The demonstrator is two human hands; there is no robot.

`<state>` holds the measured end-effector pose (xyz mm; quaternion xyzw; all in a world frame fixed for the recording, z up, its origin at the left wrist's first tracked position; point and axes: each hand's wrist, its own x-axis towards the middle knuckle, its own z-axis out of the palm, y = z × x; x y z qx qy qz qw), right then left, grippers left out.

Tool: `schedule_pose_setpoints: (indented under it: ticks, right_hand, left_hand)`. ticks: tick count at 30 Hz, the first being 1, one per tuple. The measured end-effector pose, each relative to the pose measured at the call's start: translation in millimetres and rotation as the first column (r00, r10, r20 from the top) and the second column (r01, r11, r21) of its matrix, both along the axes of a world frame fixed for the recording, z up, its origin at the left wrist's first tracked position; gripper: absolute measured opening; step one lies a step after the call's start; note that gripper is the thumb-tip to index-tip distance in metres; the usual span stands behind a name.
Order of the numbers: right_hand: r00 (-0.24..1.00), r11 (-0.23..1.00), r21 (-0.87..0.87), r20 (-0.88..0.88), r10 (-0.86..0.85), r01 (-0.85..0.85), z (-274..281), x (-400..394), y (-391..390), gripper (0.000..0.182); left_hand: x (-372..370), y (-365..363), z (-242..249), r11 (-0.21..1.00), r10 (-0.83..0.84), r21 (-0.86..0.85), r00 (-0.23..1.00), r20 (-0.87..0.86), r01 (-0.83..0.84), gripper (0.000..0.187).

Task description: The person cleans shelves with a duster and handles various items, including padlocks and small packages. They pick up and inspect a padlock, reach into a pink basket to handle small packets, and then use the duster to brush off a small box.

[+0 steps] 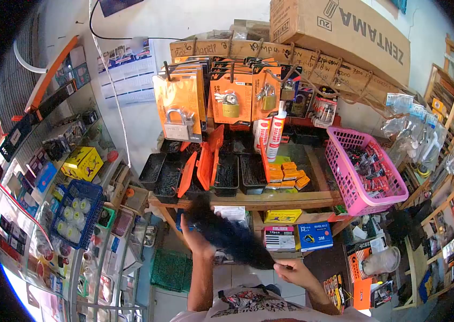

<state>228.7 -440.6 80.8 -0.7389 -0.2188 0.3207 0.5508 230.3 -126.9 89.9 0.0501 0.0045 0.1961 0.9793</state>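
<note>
A dark, fluffy duster-like object (229, 236), blurred by motion, slants across the front of the wooden shelf. My right hand (294, 272) is closed round its lower right end. Against its left side rests my left hand (197, 240), with the fingers partly hidden behind the dark mass. Just beyond stand black bins (227, 174) of small dark hardware and orange lids (205, 165). Padlocks in orange packaging (230, 102) hang above them, near two white sealant tubes (275, 134).
A pink basket (364, 201) of small packets stands right on the wooden shelf (291, 200). At left, a blue basket (79, 209) sits on glass shelving. Below are a blue box (315, 236) and a green crate (170, 270). A large cardboard box (345, 37) is above.
</note>
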Motion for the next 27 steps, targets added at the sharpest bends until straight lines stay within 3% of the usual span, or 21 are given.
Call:
schedule_pose_setpoints:
  ticks: [1, 2, 3, 7, 8, 11, 12, 13, 15, 17, 18, 19, 20, 21, 23, 24, 25, 26, 27]
  right_hand:
    - [0.996, 0.998, -0.019, 0.077, 0.053, -0.052, -2, 0, -1, 0.033]
    - [0.982, 0.994, -0.044, 0.156, 0.109, -0.103, -3, 2, -2, 0.034]
    - [0.99, 0.995, -0.044, 0.108, 0.093, -0.089, 1, 2, -2, 0.034]
    - [0.997, 0.996, -0.056, -0.006, 0.074, -0.075, 10, 2, 4, 0.034]
    - [0.996, 0.994, -0.066, -0.014, 0.082, -0.083, 9, 2, 3, 0.034]
    - [0.997, 0.998, -0.008, -0.032, 0.064, -0.064, 11, 1, 3, 0.034]
    - [0.998, 0.999, -0.008, -0.035, 0.053, -0.053, 8, 1, 4, 0.034]
    - [0.998, 0.999, -0.009, -0.038, 0.042, -0.042, 3, 1, 5, 0.034]
    - [0.996, 0.997, -0.022, -0.055, 0.077, -0.079, 1, 2, 3, 0.034]
    - [0.982, 0.984, -0.045, -0.088, 0.168, -0.173, 7, 4, 0, 0.035]
    - [0.99, 0.993, -0.012, -0.086, 0.115, -0.117, 3, 2, 1, 0.035]
    - [0.995, 0.998, 0.023, -0.082, 0.062, -0.06, -3, 0, 4, 0.034]
    - [0.997, 0.998, 0.056, -0.083, 0.007, -0.003, -6, -2, 5, 0.033]
    - [0.995, 0.998, 0.007, -0.08, 0.057, -0.057, -6, 0, 3, 0.033]
    - [0.985, 0.982, -0.092, -0.078, 0.157, -0.163, -1, 8, -2, 0.033]
    - [0.993, 0.994, -0.047, -0.056, 0.1, -0.103, -2, 6, 0, 0.033]
    - [0.998, 0.999, -0.001, -0.037, 0.041, -0.041, -4, 2, 4, 0.033]
    - [0.999, 0.999, 0.045, -0.024, -0.02, 0.021, -6, -2, 5, 0.033]
    - [0.997, 0.999, 0.008, -0.064, 0.048, -0.048, -6, -1, 2, 0.034]
  left_hand:
    - [-3, -4, 12, 0.997, 0.062, -0.031, 0.99, -0.129, -0.067, 0.068]
    - [3, 9, -24, 0.995, 0.02, 0.099, 0.996, 0.091, -0.029, 0.066]
    - [5, 15, -39, 0.985, -0.149, 0.128, 0.954, 0.261, 0.119, 0.06]
    - [-4, 10, -17, 0.999, -0.003, -0.033, 0.998, 0.058, 0.005, 0.065]
    - [-10, -1, 9, 0.997, 0.073, -0.004, 0.987, -0.145, -0.074, 0.06]
    - [-5, 5, -30, 1.0, -0.017, 0.021, 0.999, 0.05, 0.016, 0.057]
    - [-7, 7, -10, 0.982, -0.038, 0.187, 0.986, 0.163, 0.007, 0.055]
    - [-11, -1, 14, 0.999, 0.036, 0.005, 0.998, -0.055, -0.036, 0.054]
    - [-4, 6, -7, 0.981, 0.013, 0.193, 0.993, 0.121, -0.036, 0.054]
    - [1, 9, -29, 0.997, -0.056, 0.063, 0.991, 0.122, 0.048, 0.054]
    - [0, 9, -24, 0.994, -0.105, -0.004, 0.981, 0.166, 0.107, 0.053]
    - [-1, 12, -16, 0.977, -0.107, 0.212, 0.941, 0.322, 0.039, 0.053]
    - [-4, 8, -9, 0.99, 0.002, 0.143, 0.992, 0.126, -0.02, 0.056]
    - [-7, 3, 1, 0.992, 0.099, 0.085, 0.992, -0.082, -0.092, 0.059]
    - [6, 14, -43, 0.989, -0.134, -0.04, 0.968, 0.214, 0.145, 0.064]
    - [5, 16, -41, 0.988, -0.147, -0.019, 0.959, 0.242, 0.156, 0.065]
    - [5, 22, -36, 0.975, -0.152, 0.206, 0.926, 0.344, 0.084, 0.065]
    - [-1, 12, -16, 0.991, -0.03, 0.13, 0.991, 0.129, 0.013, 0.066]
    - [-7, 2, -1, 0.995, 0.083, 0.071, 0.991, -0.102, -0.076, 0.067]
